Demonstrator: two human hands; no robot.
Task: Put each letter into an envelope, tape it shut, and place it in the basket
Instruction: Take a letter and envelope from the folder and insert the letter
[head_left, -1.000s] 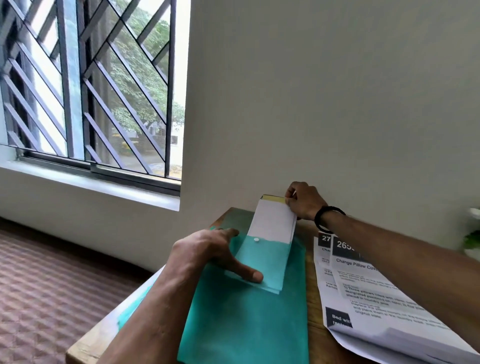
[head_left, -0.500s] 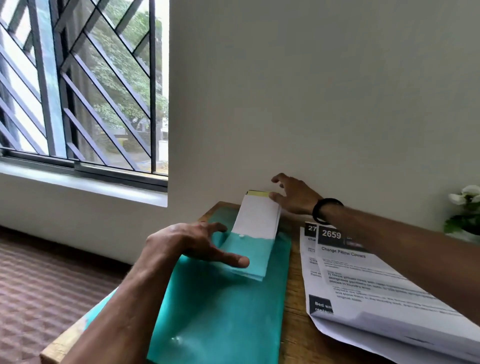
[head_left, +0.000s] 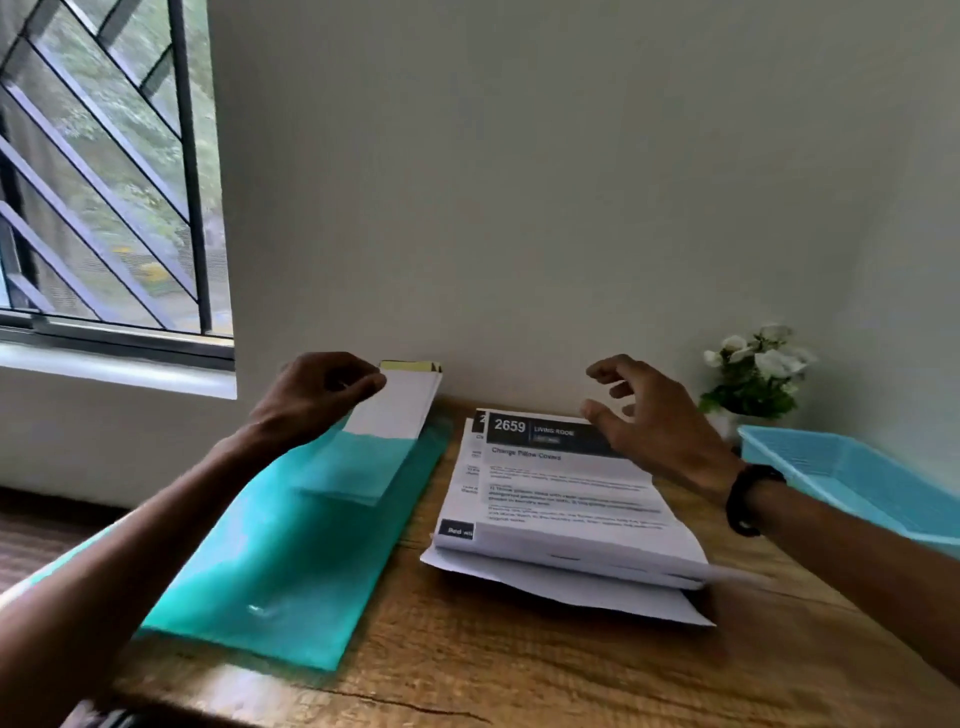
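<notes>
A stack of envelopes (head_left: 387, 415), white at the far end and teal nearer me, lies on a large teal sheet (head_left: 260, 551) at the left of the wooden table (head_left: 483, 660). My left hand (head_left: 317, 395) hovers over the stack's far left corner, its fingers loosely curled and holding nothing. To the right lies a pile of printed letters (head_left: 566, 499) headed "2659". My right hand (head_left: 649, 421) hangs just above the pile's far right corner, fingers spread and bent, touching nothing. A light blue basket (head_left: 852, 467) stands at the right edge.
The table's far edge meets a plain wall. A small pot of white flowers (head_left: 756, 374) stands behind the basket. A barred window (head_left: 104, 182) fills the upper left, with floor below the table's left edge.
My left hand has lifted off the envelope stack and curled. My right hand left the stack's far end and moved right, over the letters. The view swung right, bringing the basket into sight.
</notes>
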